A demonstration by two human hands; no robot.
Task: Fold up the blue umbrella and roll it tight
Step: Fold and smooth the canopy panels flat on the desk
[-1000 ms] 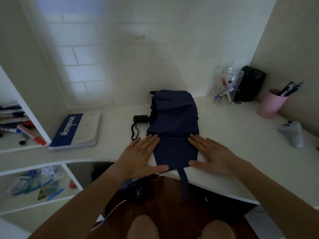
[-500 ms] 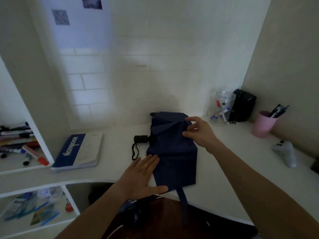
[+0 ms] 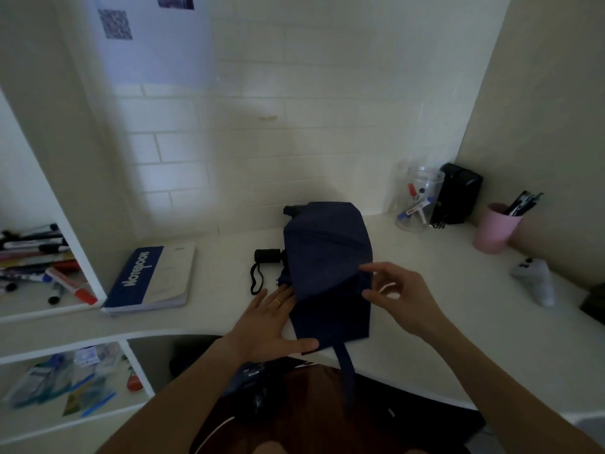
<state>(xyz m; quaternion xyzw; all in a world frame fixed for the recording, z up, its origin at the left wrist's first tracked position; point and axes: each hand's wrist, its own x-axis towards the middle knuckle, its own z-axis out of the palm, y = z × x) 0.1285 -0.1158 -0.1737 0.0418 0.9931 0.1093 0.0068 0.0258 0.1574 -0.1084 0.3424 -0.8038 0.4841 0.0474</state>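
Observation:
The dark blue umbrella lies collapsed on the white desk, its canopy spread in flat folds. Its black handle with a wrist loop sticks out to the left. A closing strap hangs over the desk's front edge. My left hand lies flat, fingers spread, pressing the near left edge of the canopy. My right hand pinches a fold of the fabric on the right side and holds it over the middle of the canopy.
A blue notebook lies left of the umbrella. At the back right stand a clear jar of markers, a black box and a pink pen cup. A white game controller lies far right. Shelves of pens are on the left.
My right hand left the near edge, reached to the far right of the canopy, took a fold and drew it back toward the middle. My left hand stayed flat.

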